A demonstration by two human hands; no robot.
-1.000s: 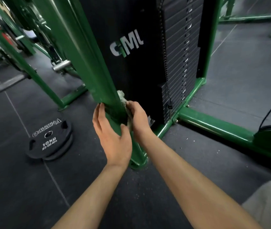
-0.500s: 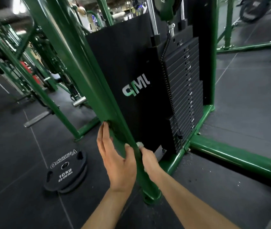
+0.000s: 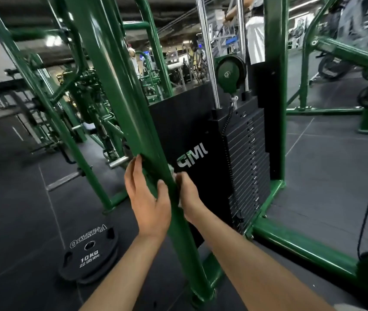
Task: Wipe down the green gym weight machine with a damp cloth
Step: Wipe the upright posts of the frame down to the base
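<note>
Head view: the right hand [image 3: 188, 194] presses a pale cloth [image 3: 171, 169] on the inner side of the slanted green post [image 3: 133, 122] of the weight machine, approx. at the height of the logo on the black shroud [image 3: 183, 131]. Only a small part of the cloth shows; the grip is closed around it, I judge. The left hand [image 3: 147, 196] rests on the outer side of the post, fingers straight, grip wide.

Progress: wiping is at the lower-middle of this one post. No wet trace is visible, so I cannot tell which parts are done. The upper post, base rail [image 3: 302, 248] and other frame bars probably remain.
</note>
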